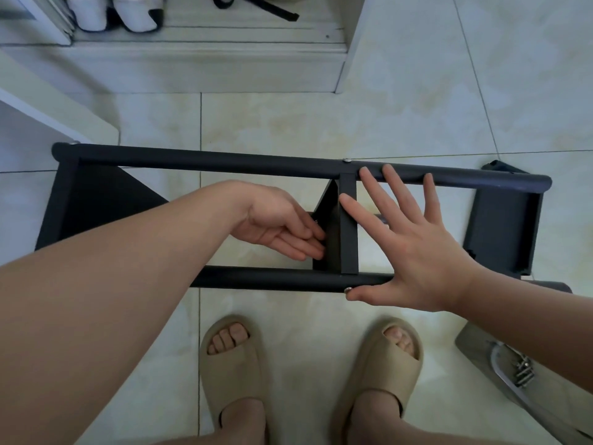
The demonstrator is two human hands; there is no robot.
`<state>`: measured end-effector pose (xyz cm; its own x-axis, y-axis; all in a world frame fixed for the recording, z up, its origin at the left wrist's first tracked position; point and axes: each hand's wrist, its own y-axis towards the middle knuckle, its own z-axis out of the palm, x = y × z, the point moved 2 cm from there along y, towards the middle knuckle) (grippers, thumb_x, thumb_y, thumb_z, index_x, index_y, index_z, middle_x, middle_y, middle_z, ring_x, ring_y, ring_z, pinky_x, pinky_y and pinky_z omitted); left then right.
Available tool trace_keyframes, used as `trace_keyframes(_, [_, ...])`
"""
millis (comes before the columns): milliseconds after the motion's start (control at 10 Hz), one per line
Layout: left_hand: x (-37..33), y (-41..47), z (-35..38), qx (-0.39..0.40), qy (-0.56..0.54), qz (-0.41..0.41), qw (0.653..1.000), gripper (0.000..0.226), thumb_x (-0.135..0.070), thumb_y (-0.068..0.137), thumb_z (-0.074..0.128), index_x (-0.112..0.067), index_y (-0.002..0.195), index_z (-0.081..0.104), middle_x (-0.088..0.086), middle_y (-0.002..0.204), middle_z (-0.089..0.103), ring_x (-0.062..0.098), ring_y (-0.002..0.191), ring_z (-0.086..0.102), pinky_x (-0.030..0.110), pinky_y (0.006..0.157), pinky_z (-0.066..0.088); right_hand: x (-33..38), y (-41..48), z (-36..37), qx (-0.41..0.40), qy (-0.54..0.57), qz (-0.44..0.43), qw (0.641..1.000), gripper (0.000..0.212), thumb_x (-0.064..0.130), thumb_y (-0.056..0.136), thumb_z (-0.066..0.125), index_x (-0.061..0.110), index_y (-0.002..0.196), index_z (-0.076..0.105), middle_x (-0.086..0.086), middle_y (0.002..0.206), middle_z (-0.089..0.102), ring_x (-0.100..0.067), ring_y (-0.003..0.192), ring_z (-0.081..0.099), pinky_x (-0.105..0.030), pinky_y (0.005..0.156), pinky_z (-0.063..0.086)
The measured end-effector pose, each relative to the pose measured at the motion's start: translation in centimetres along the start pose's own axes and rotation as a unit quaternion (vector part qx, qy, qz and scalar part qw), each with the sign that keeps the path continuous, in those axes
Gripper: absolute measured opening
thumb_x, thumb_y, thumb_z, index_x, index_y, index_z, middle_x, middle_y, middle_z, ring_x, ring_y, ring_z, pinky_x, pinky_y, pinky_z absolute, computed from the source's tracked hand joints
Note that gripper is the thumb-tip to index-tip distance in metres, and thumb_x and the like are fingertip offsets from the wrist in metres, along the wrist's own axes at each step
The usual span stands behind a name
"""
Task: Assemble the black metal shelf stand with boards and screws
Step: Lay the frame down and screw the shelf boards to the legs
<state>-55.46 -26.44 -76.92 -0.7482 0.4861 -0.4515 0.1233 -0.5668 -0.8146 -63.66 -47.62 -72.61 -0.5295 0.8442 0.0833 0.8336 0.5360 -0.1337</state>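
Observation:
The black metal shelf stand [224, 162] lies on its side on the tiled floor, two long round tubes running left to right. A black board [330, 226] stands between the tubes near the middle, beside a flat crossbar [348, 220]. My left hand [282, 223] reaches between the tubes, its straight fingers touching the board's left face. My right hand [407, 239] is spread flat over the frame, fingertips on the far tube and thumb against the near tube [272, 279]. Another black board [503, 226] sits at the right end. Screw heads [346, 160] show on the far tube.
A clear bag with several loose screws [523, 370] lies on a grey piece at the lower right. My feet in tan slippers [231, 364] stand just below the frame. White furniture [179, 69] and shoes [112, 11] are beyond it, a white panel [48, 120] at left.

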Motion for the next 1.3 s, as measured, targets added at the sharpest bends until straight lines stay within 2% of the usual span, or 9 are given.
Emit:
trace_keyframes(100, [0.2,0.3,-0.1,-0.002,0.019,-0.001,1.0,0.013,-0.003,0.101,0.052,-0.004,0.11,0.062,0.012,0.103,0.076,0.018,0.097,0.074,0.025,0.072,0.06,0.0,0.0,0.0,-0.004,0.004,0.003,1.0,0.116,0.093,0.073,0.04,0.023,0.162,0.015,-0.013,0.169,0.006,-0.039,0.155,-0.001,-0.077,0.113,0.004])
trace_keyframes(300, [-0.1,1.0,0.1,-0.032,0.042,0.017,0.998,0.015,-0.016,0.093,0.068,-0.006,0.104,0.068,0.008,0.089,0.078,0.015,0.082,0.076,0.023,0.065,0.058,0.1,0.0,-0.2,0.003,0.008,0.004,1.0,0.116,0.092,0.072,0.043,0.022,0.161,0.018,-0.013,0.169,0.007,-0.039,0.155,-0.001,-0.076,0.114,0.002])
trace_keyframes(400, [-0.4,1.3,0.5,-0.042,0.077,0.016,0.996,0.018,-0.022,0.091,0.072,-0.008,0.102,0.071,0.002,0.078,0.075,0.01,0.068,0.072,0.021,0.061,0.057,0.1,0.1,-0.2,0.006,0.009,0.006,1.0,0.116,0.093,0.072,0.043,0.021,0.161,0.02,-0.013,0.169,0.007,-0.039,0.155,-0.001,-0.075,0.114,0.002])
trace_keyframes(500, [-0.6,1.6,0.9,-0.039,0.104,0.018,0.994,0.009,-0.019,0.091,0.07,-0.012,0.095,0.073,0.0,0.073,0.07,0.008,0.061,0.065,0.02,0.06,0.055,0.1,0.1,-0.3,0.009,0.009,0.008,1.0,0.117,0.093,0.071,0.043,0.021,0.161,0.022,-0.012,0.169,0.007,-0.038,0.155,-0.001,-0.075,0.115,0.001])
trace_keyframes(700, [-0.7,2.0,1.7,0.011,0.126,-0.017,0.992,0.008,-0.007,0.092,0.067,-0.012,0.094,0.074,0.004,0.086,0.074,0.008,0.067,0.068,0.021,0.066,0.057,0.2,0.1,-0.3,0.013,0.009,0.009,1.0,0.116,0.093,0.072,0.042,0.021,0.161,0.022,-0.012,0.169,0.007,-0.039,0.155,-0.001,-0.076,0.114,0.002])
trace_keyframes(1000, [-0.9,2.0,2.6,0.045,0.175,-0.048,0.982,0.011,-0.011,0.092,0.066,-0.019,0.085,0.071,-0.005,0.076,0.071,0.005,0.065,0.062,0.017,0.059,0.043,0.3,0.1,-0.4,0.015,0.014,0.01,1.0,0.116,0.093,0.071,0.043,0.021,0.16,0.022,-0.012,0.169,0.007,-0.039,0.155,-0.001,-0.076,0.114,0.003])
trace_keyframes(1200, [-0.9,2.5,3.0,0.037,0.162,-0.043,0.985,0.017,-0.006,0.092,0.065,-0.016,0.081,0.072,-0.003,0.069,0.068,0.006,0.06,0.061,0.016,0.058,0.047,0.2,0.1,-0.4,0.016,0.011,0.008,1.0,0.116,0.093,0.072,0.042,0.02,0.161,0.022,-0.013,0.169,0.007,-0.039,0.155,-0.001,-0.076,0.114,0.003])
trace_keyframes(1300, [-0.8,2.5,3.0,0.046,0.142,-0.044,0.988,0.026,-0.005,0.091,0.065,-0.017,0.072,0.077,-0.001,0.072,0.07,0.007,0.062,0.063,0.017,0.063,0.05,0.2,0.1,-0.4,0.014,0.011,0.007,1.0,0.116,0.093,0.072,0.042,0.02,0.161,0.022,-0.013,0.169,0.007,-0.039,0.155,0.0,-0.077,0.113,0.003])
